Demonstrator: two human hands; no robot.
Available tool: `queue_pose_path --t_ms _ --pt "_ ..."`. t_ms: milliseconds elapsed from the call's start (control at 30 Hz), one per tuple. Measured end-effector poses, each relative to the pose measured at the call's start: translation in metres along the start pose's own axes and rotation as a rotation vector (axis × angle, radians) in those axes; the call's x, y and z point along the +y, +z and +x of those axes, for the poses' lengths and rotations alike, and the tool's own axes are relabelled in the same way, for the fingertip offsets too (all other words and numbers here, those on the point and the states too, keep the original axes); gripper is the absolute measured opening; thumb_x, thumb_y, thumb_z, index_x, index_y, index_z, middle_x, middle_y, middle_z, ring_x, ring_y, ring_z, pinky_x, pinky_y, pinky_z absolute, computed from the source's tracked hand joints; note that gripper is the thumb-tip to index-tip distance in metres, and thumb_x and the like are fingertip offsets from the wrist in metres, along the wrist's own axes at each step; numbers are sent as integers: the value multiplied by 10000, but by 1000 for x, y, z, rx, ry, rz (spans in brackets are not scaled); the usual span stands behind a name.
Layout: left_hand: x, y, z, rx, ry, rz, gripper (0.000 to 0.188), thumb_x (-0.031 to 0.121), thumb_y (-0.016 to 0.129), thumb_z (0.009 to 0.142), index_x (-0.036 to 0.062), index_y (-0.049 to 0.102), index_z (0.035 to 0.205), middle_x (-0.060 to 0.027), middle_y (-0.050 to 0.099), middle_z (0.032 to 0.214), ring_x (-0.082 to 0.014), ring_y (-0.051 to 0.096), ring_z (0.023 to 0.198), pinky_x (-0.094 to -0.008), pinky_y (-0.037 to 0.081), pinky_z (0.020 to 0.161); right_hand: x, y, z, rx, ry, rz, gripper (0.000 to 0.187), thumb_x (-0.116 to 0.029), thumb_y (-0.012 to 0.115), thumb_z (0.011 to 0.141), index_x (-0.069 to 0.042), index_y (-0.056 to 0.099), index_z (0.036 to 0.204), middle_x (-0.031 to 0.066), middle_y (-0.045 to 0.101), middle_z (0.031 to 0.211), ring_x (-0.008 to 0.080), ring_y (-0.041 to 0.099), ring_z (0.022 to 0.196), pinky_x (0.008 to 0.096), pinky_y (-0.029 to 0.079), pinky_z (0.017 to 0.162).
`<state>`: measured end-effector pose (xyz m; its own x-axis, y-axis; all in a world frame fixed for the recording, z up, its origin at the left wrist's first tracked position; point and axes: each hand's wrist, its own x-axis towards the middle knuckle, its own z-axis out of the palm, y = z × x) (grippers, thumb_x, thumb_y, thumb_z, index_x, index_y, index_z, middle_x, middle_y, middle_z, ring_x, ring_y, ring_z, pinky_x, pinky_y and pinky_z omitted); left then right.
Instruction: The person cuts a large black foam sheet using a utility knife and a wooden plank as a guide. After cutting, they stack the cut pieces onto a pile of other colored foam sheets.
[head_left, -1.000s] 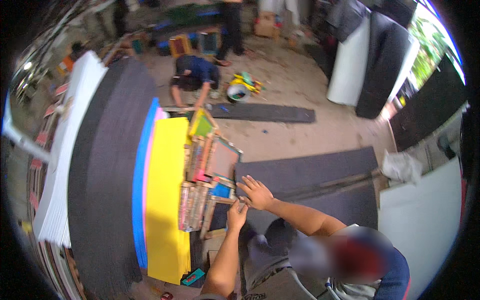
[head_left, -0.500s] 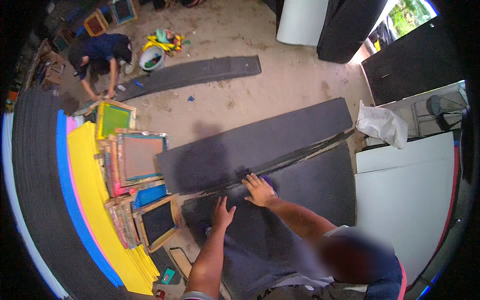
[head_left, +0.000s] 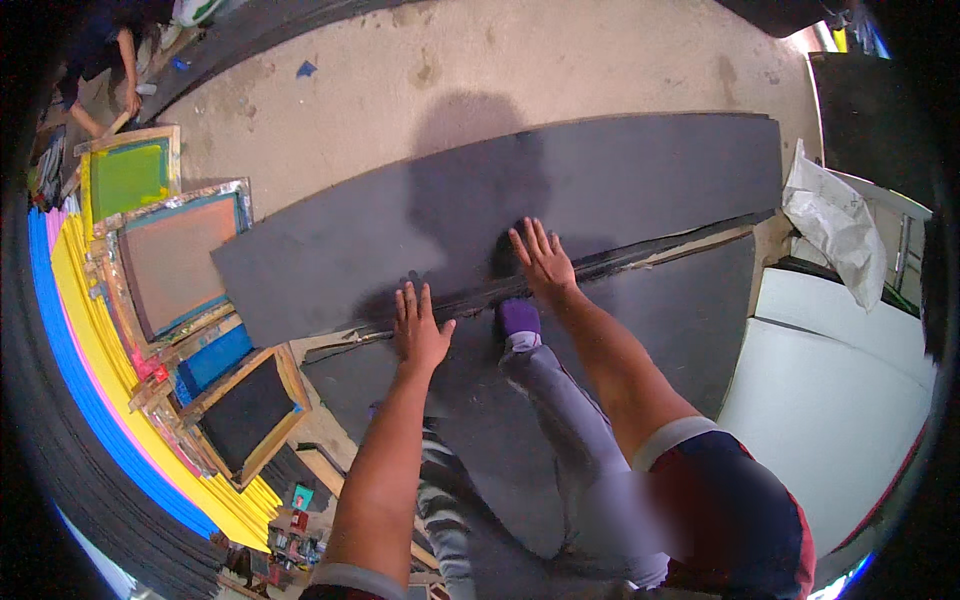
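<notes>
A long dark grey foam-like strip lies on the floor, and a larger dark sheet of the same look lies on its near side. A narrow, rough-edged gap runs between them. My right hand is over the strip's near edge, fingers straight and slightly apart, holding nothing. To its left, my left hand stretches its fingers toward the strip from the gap, also with nothing in it. Whether either palm presses on the surface I cannot tell. My foot in a purple sock rests on the near sheet, between my hands.
Wooden-framed screens lean at the left beside stacked yellow sheets and blue sheets. White sheets lie at the right, below a crumpled white sack. Another person's arms reach in at the far left.
The view has shifted closer over the strip. Both hands have moved forward, the right one from the gap onto the strip's near edge. My purple-socked foot now shows plainly.
</notes>
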<state>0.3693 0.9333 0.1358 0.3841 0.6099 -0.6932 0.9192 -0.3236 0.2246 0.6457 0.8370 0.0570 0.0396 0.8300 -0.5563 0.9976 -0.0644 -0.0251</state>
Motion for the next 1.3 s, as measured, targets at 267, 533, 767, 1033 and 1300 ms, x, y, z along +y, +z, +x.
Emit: queue_pose_path --t_ms 267,533,767,1033,1300 --pt "5 29 22 -86 -18 37 835 424 725 960 140 329 1637 -187 222 1723 -373 167 1608 -539 305 1250 14 35 22 183 -196 -224 662 -188 492 1052 -61 258 1658 398 297 1620 561 392 1466 662 505 1047" --pt "30 11 25 -86 77 40 872 378 768 932 135 317 1639 -184 208 1727 -376 177 1606 -545 284 1262 9 10 22 122 -267 -142 607 -187 476 1043 -8 351 1609 462 424 1497 636 507 1327 648 574 942" --pt "46 -47 6 68 151 253 1016 288 863 836 255 275 1664 -151 231 1726 -407 206 1590 -576 216 1276 17 -68 -14 119 -267 -95 633 -198 560 954 74 458 1516 434 505 1441 606 556 1295 630 586 930" --pt "46 -133 -29 404 210 226 620 210 897 729 276 717 1319 15 711 1358 -306 642 1282 -565 389 1180 41 -214 -37 -121 -381 228 458 -207 641 893 0 633 1302 242 714 1154 416 736 1033 503 624 812" --pt "42 -136 -15 34 76 139 537 246 824 814 276 703 1336 44 710 1361 -230 705 1177 -434 577 987 109 -181 -68 -96 -231 247 478 -244 681 897 -130 609 1355 125 720 1141 344 726 1087 511 607 858"
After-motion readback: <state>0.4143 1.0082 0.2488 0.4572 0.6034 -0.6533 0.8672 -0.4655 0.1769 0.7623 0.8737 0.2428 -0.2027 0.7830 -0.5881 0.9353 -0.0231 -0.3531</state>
